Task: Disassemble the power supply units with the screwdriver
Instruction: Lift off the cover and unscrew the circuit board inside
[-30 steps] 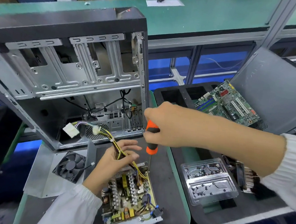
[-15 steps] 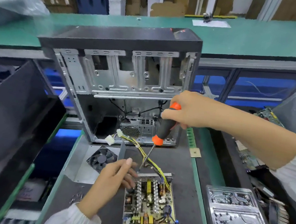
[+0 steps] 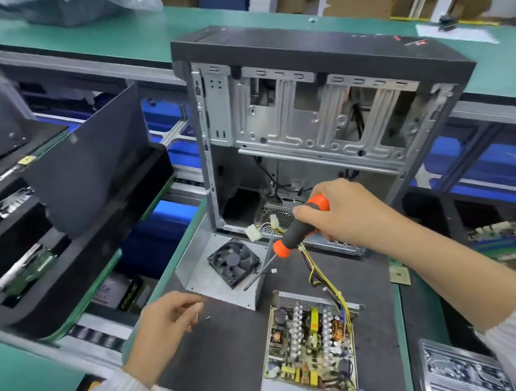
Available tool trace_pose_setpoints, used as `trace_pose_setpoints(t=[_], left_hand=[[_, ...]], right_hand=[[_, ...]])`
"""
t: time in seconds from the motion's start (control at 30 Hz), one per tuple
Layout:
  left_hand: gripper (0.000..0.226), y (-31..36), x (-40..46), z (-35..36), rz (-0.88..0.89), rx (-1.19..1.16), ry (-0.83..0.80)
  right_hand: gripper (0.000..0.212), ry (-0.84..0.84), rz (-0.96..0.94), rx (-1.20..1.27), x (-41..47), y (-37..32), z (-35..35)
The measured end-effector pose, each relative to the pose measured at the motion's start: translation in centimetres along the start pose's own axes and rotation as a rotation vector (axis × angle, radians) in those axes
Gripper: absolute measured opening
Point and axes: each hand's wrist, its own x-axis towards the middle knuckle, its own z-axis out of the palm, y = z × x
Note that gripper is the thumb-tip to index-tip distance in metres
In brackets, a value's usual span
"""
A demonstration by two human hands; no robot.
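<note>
Gripping screwdriver, right hand; left hand loosely curled, hold unclear, beside power supply.

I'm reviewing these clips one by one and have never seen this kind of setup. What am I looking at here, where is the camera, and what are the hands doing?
There is no robot here. A person wears a camera on the head, so the single view looks forward and down at their own two hands over a dark work mat.

The right hand holds an orange-and-black screwdriver in a closed grip, tip angled down toward the mat. The left hand hovers above the mat with its fingers loosely bent; a small screw lies just off its fingertips, though blur hides whether they touch it.

On the mat lie an opened power supply unit with its circuit board exposed, its removed metal cover carrying a black fan, and behind them an empty computer case standing upright. Yellow wires run from the power supply unit toward the case.
</note>
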Motion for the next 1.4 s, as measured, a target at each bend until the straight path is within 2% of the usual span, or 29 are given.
trace_pose_setpoints(t=[0.07, 0.13, 0.33, 0.5, 0.6, 0.73, 0.87, 1.0, 1.07, 1.13, 1.2, 1.27, 1.33, 1.4], left_hand=[[0.017, -2.2, 0.2, -1.1, 0.064, 0.253, 0.034], [0.018, -4.2, 0.6, -1.7, 0.060, 0.329, 0.055], [0.029, -6.8, 0.7, -1.2, 0.017, 0.229, 0.108], [0.020, -7.4, 0.5, -0.5, 0.088, 0.229, 0.063], [0.010, -7.5, 0.6, -0.5, 0.097, 0.234, 0.031], [0.011, -6.8, 0.4, -0.4, 0.157, 0.209, 0.058], [0.020, -3.6, 0.1, 1.2, 0.228, 0.059, 0.068], [0.020, 0.1, -1.2, 4.1, 0.274, -0.036, -0.132], [0.016, 1.5, -1.8, 5.8, 0.279, 0.012, -0.286], [0.016, 2.9, -2.1, 7.3, 0.294, 0.133, -0.369], [0.027, 4.4, -2.2, 8.7, 0.317, 0.324, -0.356], [0.041, 6.1, -2.1, 10.0, 0.302, 0.543, -0.332], [0.046, 7.2, -2.1, 11.2, 0.288, 0.710, -0.337], [0.042, 7.8, -1.9, 12.1, 0.256, 0.815, -0.355]], right_hand=[[0.040, 0.012, -0.013, -0.007, -0.1, -0.7, 0.5], [0.040, 0.024, -0.028, -0.010, -0.1, -1.3, 0.9], [0.032, 0.091, -0.047, 0.014, -0.6, -2.5, 2.5], [0.030, 0.125, -0.031, 0.114, -1.7, -2.5, 4.4], [0.036, 0.194, 0.001, 0.201, -2.4, -1.9, 5.1], [0.040, 0.267, 0.102, 0.530, -4.0, -0.3, 5.6], [0.031, 0.464, 0.341, 0.943, -5.6, 2.1, 6.6], [0.029, 0.535, 0.523, 1.365, -7.3, 5.2, 6.4], [0.026, 0.600, 0.537, 1.567, -7.9, 6.9, 5.7], [0.022, 0.643, 0.488, 1.712, -8.2, 8.5, 4.7], [0.019, 0.661, 0.430, 1.674, -8.3, 10.1, 3.6], [0.018, 0.650, 0.377, 1.490, -8.6, 11.6, 2.8], [0.017, 0.572, 0.319, 1.099, -8.9, 12.8, 2.9], [0.012, 0.414, 0.275, 0.722, -9.1, 13.8, 4.0]])
